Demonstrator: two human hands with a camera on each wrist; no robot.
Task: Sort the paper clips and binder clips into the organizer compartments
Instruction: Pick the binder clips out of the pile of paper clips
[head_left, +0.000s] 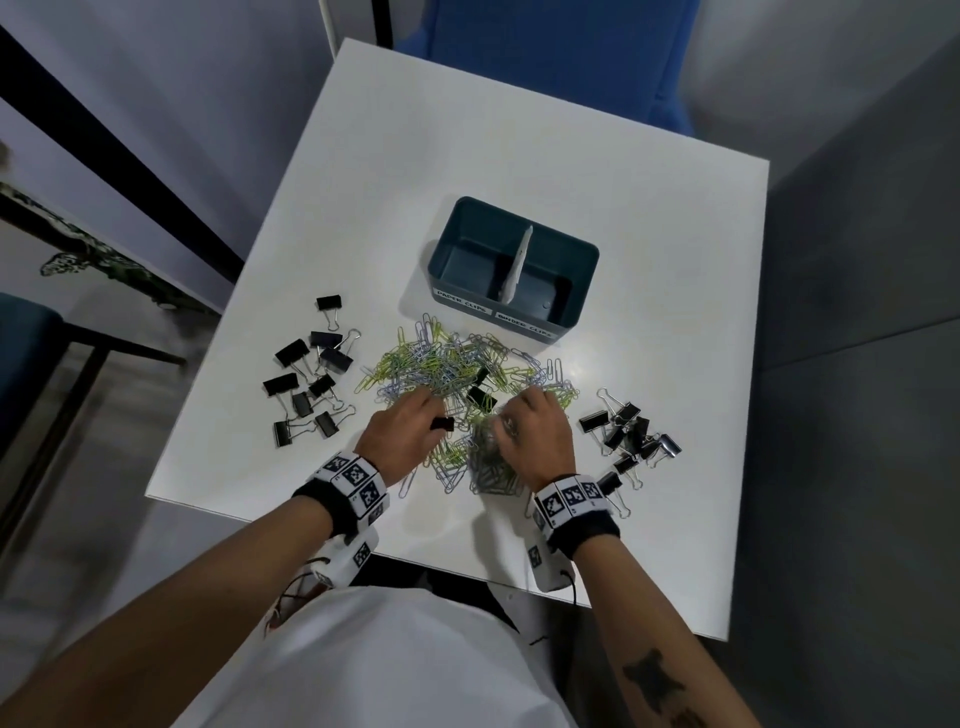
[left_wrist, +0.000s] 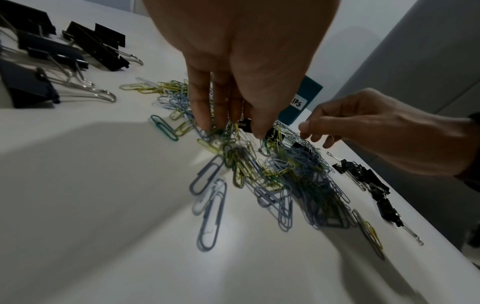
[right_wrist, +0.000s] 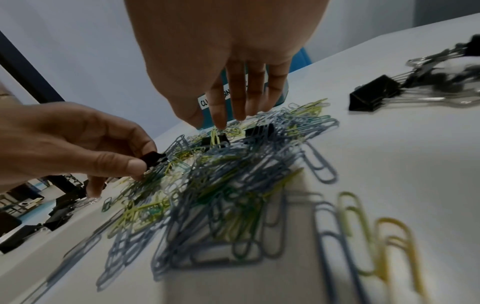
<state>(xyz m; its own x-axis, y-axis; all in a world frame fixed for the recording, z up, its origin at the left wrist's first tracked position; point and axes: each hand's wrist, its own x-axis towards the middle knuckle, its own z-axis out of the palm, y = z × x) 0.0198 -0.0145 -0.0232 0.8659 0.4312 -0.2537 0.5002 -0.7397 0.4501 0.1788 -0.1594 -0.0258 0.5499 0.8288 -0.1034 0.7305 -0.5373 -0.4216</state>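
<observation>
Left hand (head_left: 402, 436) pinches a small black binder clip (head_left: 443, 424); right hand (head_left: 535, 431) hovers loose-fingered over the coloured wire paper-clip heap (head_left: 447, 374), mid-frame on the white worktop (head_left: 649, 249); teal two-compartment plastic organizer (head_left: 511, 265) above

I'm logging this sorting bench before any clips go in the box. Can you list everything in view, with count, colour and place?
White square table: one, bears everything.
Teal plastic two-compartment organizer: one, table's far middle; pale divider, labels "paper clips" and "binder clips"; both compartments look empty.
Coloured wire paper clips: many, green, blue, grey; central heap.
Black binder clips, left group: about nine.
Black binder clips, right group: about ten; exact count unclear.
Black binder clips in the heap: at least two.
Left hand: fingers pinch a small black binder clip.
Right hand: fingers spread, reaching into the heap.
</observation>
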